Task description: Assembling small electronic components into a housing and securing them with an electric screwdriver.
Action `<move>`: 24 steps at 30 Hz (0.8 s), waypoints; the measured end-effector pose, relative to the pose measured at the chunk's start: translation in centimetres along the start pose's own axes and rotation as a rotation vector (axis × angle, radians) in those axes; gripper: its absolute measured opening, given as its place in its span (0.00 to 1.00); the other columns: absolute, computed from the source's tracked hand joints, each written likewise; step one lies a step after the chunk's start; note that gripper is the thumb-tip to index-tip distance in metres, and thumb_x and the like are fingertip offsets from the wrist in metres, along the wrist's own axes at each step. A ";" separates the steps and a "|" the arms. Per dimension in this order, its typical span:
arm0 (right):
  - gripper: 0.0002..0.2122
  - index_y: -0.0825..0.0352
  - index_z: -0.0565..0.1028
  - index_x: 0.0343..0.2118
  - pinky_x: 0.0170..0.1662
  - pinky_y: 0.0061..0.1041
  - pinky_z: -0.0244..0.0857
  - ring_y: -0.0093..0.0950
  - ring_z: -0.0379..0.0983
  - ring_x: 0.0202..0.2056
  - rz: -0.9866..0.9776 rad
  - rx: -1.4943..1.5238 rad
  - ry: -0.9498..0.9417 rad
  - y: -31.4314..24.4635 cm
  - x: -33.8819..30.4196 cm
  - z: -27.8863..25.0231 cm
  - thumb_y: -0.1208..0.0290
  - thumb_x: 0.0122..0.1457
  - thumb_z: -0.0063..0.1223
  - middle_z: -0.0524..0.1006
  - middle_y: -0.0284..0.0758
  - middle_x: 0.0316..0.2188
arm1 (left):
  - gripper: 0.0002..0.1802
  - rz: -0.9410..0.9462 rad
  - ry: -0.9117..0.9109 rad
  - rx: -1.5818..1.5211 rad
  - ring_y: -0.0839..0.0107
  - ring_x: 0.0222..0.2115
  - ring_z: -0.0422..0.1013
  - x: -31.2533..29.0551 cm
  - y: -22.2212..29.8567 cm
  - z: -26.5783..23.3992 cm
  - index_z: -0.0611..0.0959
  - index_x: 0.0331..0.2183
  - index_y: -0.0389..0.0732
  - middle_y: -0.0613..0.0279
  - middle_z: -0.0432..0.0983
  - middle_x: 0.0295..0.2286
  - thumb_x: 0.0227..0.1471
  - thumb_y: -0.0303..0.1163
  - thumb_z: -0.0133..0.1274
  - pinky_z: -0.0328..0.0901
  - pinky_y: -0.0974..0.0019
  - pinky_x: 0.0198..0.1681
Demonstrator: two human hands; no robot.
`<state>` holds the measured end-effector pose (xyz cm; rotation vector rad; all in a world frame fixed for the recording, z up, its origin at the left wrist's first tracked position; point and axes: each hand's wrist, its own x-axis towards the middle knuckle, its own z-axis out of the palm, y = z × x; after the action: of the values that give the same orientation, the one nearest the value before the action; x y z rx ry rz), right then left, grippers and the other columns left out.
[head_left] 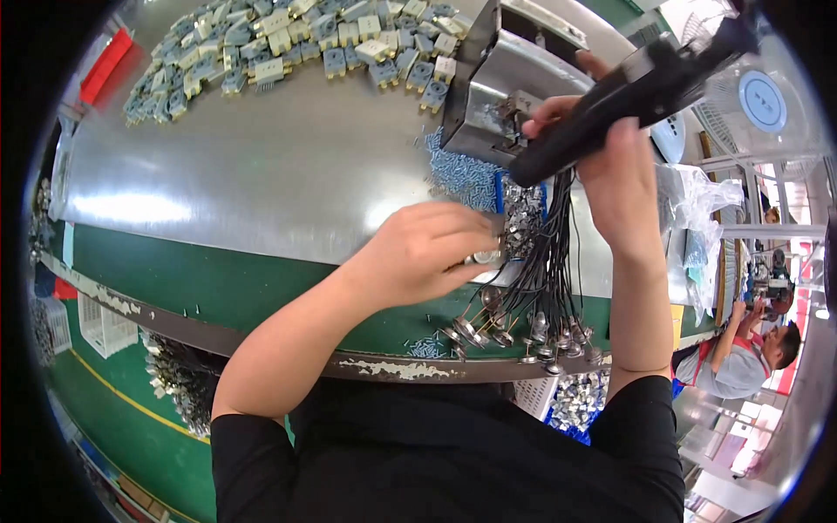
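Note:
My right hand (619, 174) is wrapped round a long black power tool (602, 109), which looks like an electric screwdriver. The tool slants over a metal fixture (497, 91), with its lower end above the small-parts tray. My left hand (432, 248) is closed in a pinch on a small round metal part (482, 257), beside the tray. That blue tray (523, 218) holds many tiny metal pieces. Small blue screws (466, 179) lie heaped between the fixture and my left hand. Black wires (549, 253) run toward me from the tray, ending in round metal-capped parts (471, 331).
Many grey and cream connector-like parts (331, 61) are spread over the metal table (261, 157). Loose screws (427, 347) lie near the green front edge. Clear plastic bags (693, 205) are at the right. Another person (732, 366) works farther off to the right.

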<state>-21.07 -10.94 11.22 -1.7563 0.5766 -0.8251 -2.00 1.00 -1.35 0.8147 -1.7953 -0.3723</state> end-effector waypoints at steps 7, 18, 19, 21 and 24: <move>0.27 0.69 0.58 0.71 0.57 0.29 0.68 0.28 0.74 0.52 -0.080 -0.218 0.319 0.6 -3.3 -0.3 0.72 0.72 0.49 0.76 0.38 0.53 | 0.16 -0.095 0.004 -0.024 0.57 0.39 0.83 -0.7 1.2 0.6 0.88 0.36 0.39 0.58 0.87 0.35 0.43 0.28 0.75 0.77 0.52 0.52; 0.20 0.73 0.77 0.53 0.58 0.41 0.69 0.48 0.76 0.52 0.053 -0.708 -0.568 -1.7 -6.7 1.4 0.71 0.60 0.66 0.81 0.47 0.47 | 0.17 -0.050 0.024 0.056 0.56 0.36 0.83 -1.1 1.9 0.2 0.88 0.39 0.39 0.56 0.86 0.33 0.45 0.29 0.74 0.78 0.55 0.48; 0.20 0.73 0.78 0.52 0.56 0.40 0.71 0.48 0.76 0.52 0.088 -0.719 -0.524 -2.1 -6.7 2.0 0.71 0.58 0.67 0.81 0.47 0.46 | 0.18 -0.103 0.032 0.053 0.55 0.35 0.83 -1.2 2.2 0.0 0.88 0.40 0.39 0.56 0.86 0.33 0.45 0.29 0.75 0.78 0.57 0.44; 0.20 0.73 0.78 0.51 0.55 0.40 0.72 0.48 0.77 0.51 0.117 -0.731 -0.477 -2.2 -6.6 2.7 0.72 0.56 0.69 0.81 0.47 0.45 | 0.19 -0.055 0.126 0.081 0.55 0.33 0.83 -0.9 2.4 0.1 0.89 0.41 0.39 0.56 0.87 0.33 0.45 0.29 0.75 0.77 0.59 0.37; 0.20 0.72 0.79 0.49 0.50 0.39 0.74 0.46 0.79 0.47 0.080 -0.844 -0.361 -1.6 -6.9 3.1 0.73 0.54 0.70 0.81 0.44 0.42 | 0.19 -0.066 0.246 0.088 0.56 0.32 0.83 -0.6 2.7 0.5 0.89 0.41 0.39 0.55 0.87 0.34 0.45 0.29 0.75 0.77 0.59 0.36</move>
<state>-23.15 -3.53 10.32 -2.5458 0.8066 -0.1727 -3.34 3.26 -0.32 0.9416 -1.5668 -0.2254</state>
